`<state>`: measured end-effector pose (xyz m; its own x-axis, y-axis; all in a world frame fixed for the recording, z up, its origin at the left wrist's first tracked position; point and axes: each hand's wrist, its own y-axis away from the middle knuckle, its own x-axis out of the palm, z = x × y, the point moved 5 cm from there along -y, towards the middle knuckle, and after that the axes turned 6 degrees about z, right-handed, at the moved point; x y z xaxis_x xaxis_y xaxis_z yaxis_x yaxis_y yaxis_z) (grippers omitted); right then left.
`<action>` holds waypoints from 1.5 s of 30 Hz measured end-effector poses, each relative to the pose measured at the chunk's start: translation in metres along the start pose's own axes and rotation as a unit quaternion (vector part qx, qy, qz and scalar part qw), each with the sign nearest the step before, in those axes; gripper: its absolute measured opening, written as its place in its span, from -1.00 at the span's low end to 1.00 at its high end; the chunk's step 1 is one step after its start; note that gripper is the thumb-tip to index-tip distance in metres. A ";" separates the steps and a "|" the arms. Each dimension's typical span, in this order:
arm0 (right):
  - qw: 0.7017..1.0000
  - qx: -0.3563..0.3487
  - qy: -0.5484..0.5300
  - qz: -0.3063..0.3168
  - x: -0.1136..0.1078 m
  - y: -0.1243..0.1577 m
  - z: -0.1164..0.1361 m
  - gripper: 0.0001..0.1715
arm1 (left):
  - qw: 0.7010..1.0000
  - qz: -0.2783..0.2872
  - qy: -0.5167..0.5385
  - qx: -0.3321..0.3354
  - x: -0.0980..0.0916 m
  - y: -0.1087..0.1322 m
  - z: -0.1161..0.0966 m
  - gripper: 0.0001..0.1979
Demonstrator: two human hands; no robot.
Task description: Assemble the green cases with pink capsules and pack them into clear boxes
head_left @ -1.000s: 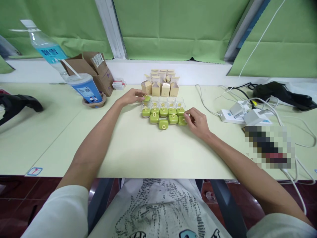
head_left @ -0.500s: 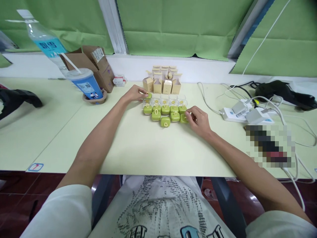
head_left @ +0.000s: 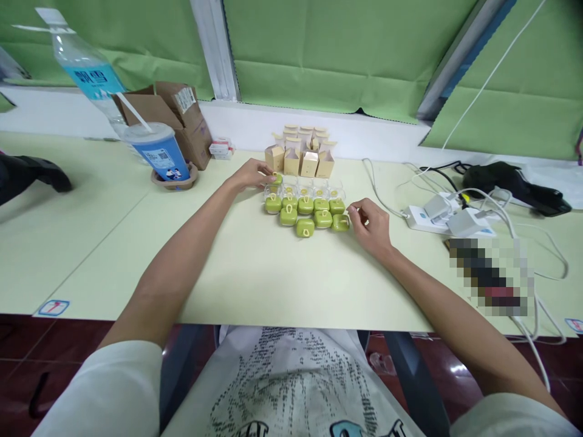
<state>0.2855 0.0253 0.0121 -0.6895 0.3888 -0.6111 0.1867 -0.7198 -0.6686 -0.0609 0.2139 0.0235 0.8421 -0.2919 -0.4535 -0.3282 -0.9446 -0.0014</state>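
Observation:
Several green cases with small yellow loops stand in rows on the pale table, among them a front one. Behind them is a row of clear plastic containers with small yellow marks inside. My left hand holds a green case by its fingertips, over the left end of the clear row. Just right of the rightmost green case is my right hand, its fingers curled; whether anything small is between them is hidden.
Small open cardboard boxes stand behind the clear row. To the left are a blue cup, a bottle and a brown carton. A power strip with cables lies right.
My right hand has come off the rightmost green case and sits slightly right of it. The left hand keeps its green case at the clear row. The view has shifted a little.

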 end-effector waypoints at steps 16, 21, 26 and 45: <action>1.000 -0.007 0.015 0.011 0.003 0.000 0.008 -0.57 | 0.996 -0.021 -0.084 0.023 -0.010 0.014 -0.048 -0.52; 1.000 -0.006 0.003 -0.003 0.000 0.000 0.004 -0.68 | 0.980 0.048 -0.181 0.067 -0.010 0.033 -0.090 -0.84; 0.999 -0.034 0.015 -0.030 -0.004 -0.003 0.006 -0.76 | 0.921 0.192 -0.340 -0.008 0.030 0.042 -0.090 -0.82; 0.998 -0.056 0.031 -0.025 -0.006 -0.003 0.011 -0.68 | 0.894 0.071 -0.432 0.098 0.001 0.035 -0.105 -0.81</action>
<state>0.2817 0.0191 0.0229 -0.6552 0.4603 -0.5990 0.2329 -0.6311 -0.7399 -0.0266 0.1648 0.1169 0.1690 -0.1018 -0.9803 -0.5456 -0.8380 -0.0071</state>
